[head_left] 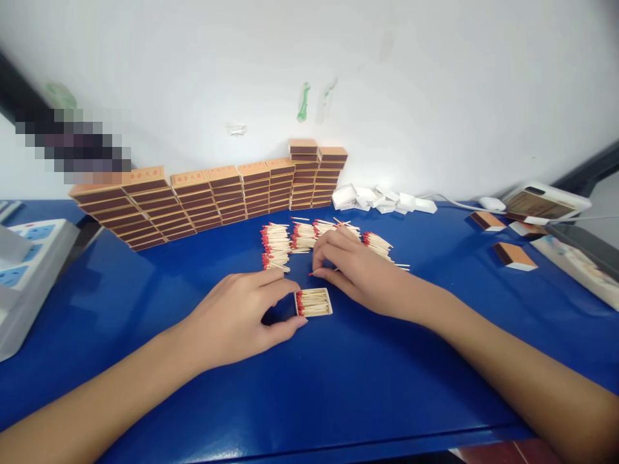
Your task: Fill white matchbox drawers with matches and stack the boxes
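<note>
A small white matchbox tray [331,301] lies on the blue table, filled with red-tipped matches [313,301] whose heads point left. My left hand [246,309] grips the tray's left end between thumb and forefinger. Just beyond the tray, my right hand [345,261] is closed in a pinch, and a red match head [311,274] peeks out at the thumb tip. The rest of that match is hidden by the fingers. Loose piles of matches [276,245] lie behind the hands, partly covered by my right hand.
Stacked matchboxes [217,193] form a row along the white wall. White trays [382,198] are heaped right of them. Several loose matchboxes [515,256], a cable and a phone-like object [551,200] lie at right. A power strip [36,270] stands at left.
</note>
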The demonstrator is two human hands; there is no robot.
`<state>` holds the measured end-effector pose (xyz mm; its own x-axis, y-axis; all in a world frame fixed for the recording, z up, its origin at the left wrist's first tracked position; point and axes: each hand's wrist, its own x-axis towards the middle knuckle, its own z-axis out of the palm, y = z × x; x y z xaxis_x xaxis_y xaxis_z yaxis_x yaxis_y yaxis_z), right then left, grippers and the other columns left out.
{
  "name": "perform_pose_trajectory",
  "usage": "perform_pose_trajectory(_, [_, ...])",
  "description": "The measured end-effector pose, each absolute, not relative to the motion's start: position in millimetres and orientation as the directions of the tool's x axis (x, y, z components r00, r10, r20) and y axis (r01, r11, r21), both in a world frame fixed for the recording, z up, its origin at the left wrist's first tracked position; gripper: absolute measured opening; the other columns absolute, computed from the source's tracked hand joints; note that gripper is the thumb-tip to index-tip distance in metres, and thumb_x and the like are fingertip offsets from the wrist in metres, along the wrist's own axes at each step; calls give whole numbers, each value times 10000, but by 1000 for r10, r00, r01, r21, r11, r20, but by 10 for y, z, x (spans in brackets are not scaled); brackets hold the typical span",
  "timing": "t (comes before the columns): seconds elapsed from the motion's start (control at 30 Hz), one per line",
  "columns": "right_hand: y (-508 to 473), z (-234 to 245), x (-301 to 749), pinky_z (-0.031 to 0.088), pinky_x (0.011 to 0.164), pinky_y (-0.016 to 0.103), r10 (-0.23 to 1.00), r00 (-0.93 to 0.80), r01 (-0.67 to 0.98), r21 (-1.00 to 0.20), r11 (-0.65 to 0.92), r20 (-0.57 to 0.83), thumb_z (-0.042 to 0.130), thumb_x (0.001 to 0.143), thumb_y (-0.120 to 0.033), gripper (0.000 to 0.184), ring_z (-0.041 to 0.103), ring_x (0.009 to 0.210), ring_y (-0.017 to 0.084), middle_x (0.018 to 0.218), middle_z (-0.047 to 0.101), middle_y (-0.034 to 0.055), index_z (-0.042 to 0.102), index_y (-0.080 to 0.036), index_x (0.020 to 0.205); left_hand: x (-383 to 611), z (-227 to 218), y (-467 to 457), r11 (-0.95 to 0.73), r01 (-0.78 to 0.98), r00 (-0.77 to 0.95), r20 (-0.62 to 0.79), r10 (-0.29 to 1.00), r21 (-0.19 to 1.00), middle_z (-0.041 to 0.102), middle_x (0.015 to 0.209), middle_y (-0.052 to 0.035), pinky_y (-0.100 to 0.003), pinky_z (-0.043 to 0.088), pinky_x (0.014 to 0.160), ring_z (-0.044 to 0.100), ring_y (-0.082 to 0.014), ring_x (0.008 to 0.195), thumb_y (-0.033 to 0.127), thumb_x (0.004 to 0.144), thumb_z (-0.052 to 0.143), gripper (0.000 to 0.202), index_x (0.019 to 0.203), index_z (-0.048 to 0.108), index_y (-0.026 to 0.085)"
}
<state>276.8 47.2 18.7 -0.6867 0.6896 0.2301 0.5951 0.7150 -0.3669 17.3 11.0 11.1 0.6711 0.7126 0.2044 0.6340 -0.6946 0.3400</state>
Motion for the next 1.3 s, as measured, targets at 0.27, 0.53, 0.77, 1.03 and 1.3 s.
perform_pose_trajectory(0.27, [545, 200, 2988, 473, 967, 444, 730, -663, 661, -328, 675, 166, 501, 1088, -238, 174, 552, 1087, 281, 1083, 614, 113, 640, -205, 988, 177, 90, 134, -687, 635, 665, 202, 719, 352, 665, 878, 16, -288, 458, 621, 630, -142, 695, 401, 980, 703, 262, 1175, 735, 230])
perform_pose_trajectory(0.53, [556, 160, 3066, 458, 945, 440, 716, -685, 649, -333, 684, 134, 566, 1076, -312, 166, 563, 1060, 279, 1070, 661, 100, 681, -218, 1003, 178, 85, 121, -687, 637, 662, 208, 720, 349, 677, 889, 7, -286, 469, 619, 629, -140, 691, 405, 978, 705, 276, 1180, 736, 220])
perform_pose_trajectory(0.77, [516, 188, 3006, 475, 932, 454, 730, -666, 668, -311, 675, 153, 533, 1085, -306, 215, 576, 1025, 285, 1050, 660, 115, 657, -210, 939, 174, 95, 137, -691, 635, 662, 219, 717, 344, 693, 893, 0, -277, 484, 633, 644, -139, 697, 401, 987, 696, 263, 1176, 737, 223])
perform_pose_trajectory(1.03, [254, 266, 2710, 493, 918, 438, 699, -657, 651, -256, 715, 284, 546, 1083, -238, 153, 574, 1018, 279, 1039, 680, 108, 652, -199, 979, 171, 83, 146, -689, 649, 636, 267, 724, 322, 691, 880, -1, -274, 486, 622, 643, -138, 688, 403, 984, 705, 253, 1146, 747, 213])
perform_pose_trajectory(1.3, [184, 147, 2521, 510, 871, 425, 634, -705, 626, -142, 767, 318, 531, 1081, -200, 211, 589, 945, 271, 956, 690, 111, 676, -189, 929, 175, 70, 142, -692, 646, 641, 264, 721, 321, 714, 951, -18, -278, 503, 638, 656, -140, 720, 395, 994, 693, 240, 1132, 753, 209])
